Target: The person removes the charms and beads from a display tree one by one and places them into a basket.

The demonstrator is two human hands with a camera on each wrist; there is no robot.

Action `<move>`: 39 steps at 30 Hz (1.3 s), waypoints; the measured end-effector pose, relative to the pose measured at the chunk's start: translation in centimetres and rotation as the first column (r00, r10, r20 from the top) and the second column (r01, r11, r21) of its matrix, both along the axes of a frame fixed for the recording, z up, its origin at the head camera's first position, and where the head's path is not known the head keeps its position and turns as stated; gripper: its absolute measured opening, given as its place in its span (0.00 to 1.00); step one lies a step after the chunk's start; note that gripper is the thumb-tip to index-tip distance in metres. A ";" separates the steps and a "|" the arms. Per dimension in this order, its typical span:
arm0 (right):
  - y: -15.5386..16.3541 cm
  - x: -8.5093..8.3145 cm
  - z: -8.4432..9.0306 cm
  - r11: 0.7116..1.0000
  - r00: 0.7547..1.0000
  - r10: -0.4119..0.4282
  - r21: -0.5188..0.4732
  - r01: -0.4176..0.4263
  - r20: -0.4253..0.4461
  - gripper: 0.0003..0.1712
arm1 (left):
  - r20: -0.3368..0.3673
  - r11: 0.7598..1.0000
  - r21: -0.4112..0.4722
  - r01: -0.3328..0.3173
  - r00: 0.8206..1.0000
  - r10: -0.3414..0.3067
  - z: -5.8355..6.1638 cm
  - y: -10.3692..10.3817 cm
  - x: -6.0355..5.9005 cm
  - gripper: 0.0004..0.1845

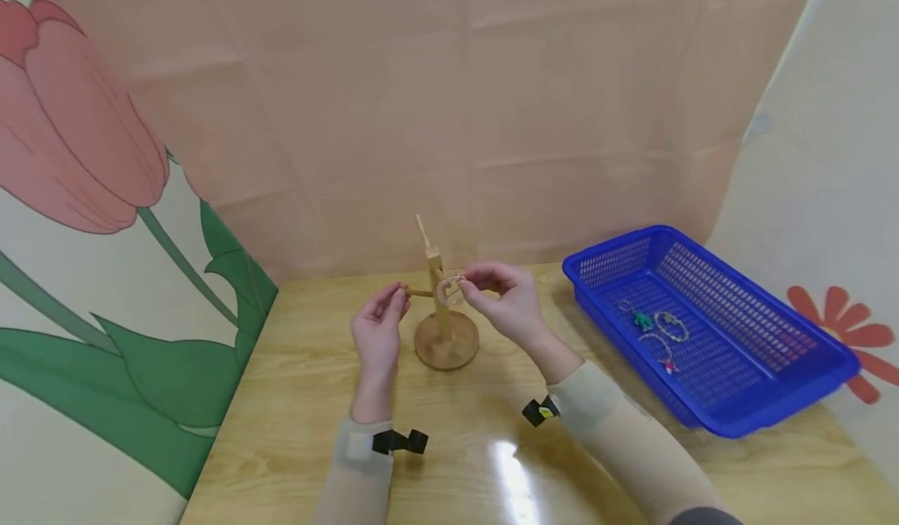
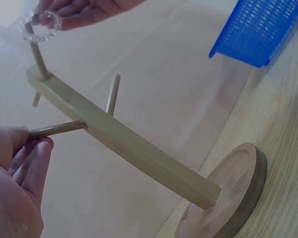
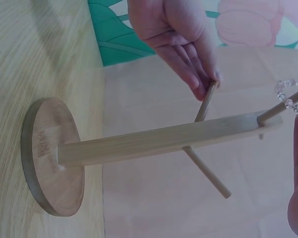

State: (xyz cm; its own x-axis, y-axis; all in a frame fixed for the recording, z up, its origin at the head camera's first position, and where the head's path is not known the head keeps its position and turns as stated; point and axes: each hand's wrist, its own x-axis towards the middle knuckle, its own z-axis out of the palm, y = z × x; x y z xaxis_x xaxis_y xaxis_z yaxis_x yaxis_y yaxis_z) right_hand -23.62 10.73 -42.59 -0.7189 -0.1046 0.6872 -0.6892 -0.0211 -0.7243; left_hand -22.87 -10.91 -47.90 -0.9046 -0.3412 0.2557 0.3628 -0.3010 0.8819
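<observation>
A wooden stand (image 1: 442, 306) with a round base and several thin pegs rises at the table's middle. My left hand (image 1: 400, 294) pinches the tip of its left peg (image 2: 57, 129) between thumb and fingers. In the right wrist view the left hand's fingertips (image 3: 207, 84) meet that peg's end. My right hand (image 1: 467, 283) pinches a clear beaded bracelet (image 1: 449, 288) at the right upper peg. The bracelet (image 2: 38, 26) loops round that peg's tip, also seen as beads (image 3: 290, 97) in the right wrist view. The stand's post (image 3: 164, 141) and base (image 2: 233, 198) rest on the wood.
A blue mesh basket (image 1: 758, 384) stands at the right of the wooden table (image 1: 316, 400); a few bracelets (image 1: 663, 334) lie on its floor. A pink backdrop closes the far side, and a flower-printed panel walls off the left.
</observation>
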 end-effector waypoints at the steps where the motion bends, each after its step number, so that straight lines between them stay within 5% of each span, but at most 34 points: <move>1: 0.1 0.1 0.0 1.000 1.000 0.006 0.002 -0.006 -0.006 0.07 | 0.000 1.000 0.001 -0.002 1.000 0.002 0.0 0.0 0.0 0.12; 28: 2.0 -0.2 0.4 0.999 0.999 -0.027 0.045 0.026 0.023 0.05 | 0.010 0.999 0.038 -0.017 1.000 0.017 -0.4 -0.1 0.1 0.09; 39: 4.1 -0.3 1.8 0.984 0.982 -0.165 0.085 0.157 0.093 0.03 | 0.003 0.999 0.045 -0.008 1.000 0.008 -0.3 0.3 -0.1 0.11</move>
State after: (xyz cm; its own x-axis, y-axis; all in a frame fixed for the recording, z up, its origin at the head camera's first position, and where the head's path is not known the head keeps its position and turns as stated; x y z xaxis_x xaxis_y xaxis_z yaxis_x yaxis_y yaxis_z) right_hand -23.91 14.83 -40.74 -0.7947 -0.0323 0.6061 -0.6039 0.1428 -0.7842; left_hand -23.00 -10.65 -48.19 -0.9024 -0.3593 0.2377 0.3630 -0.3372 0.8686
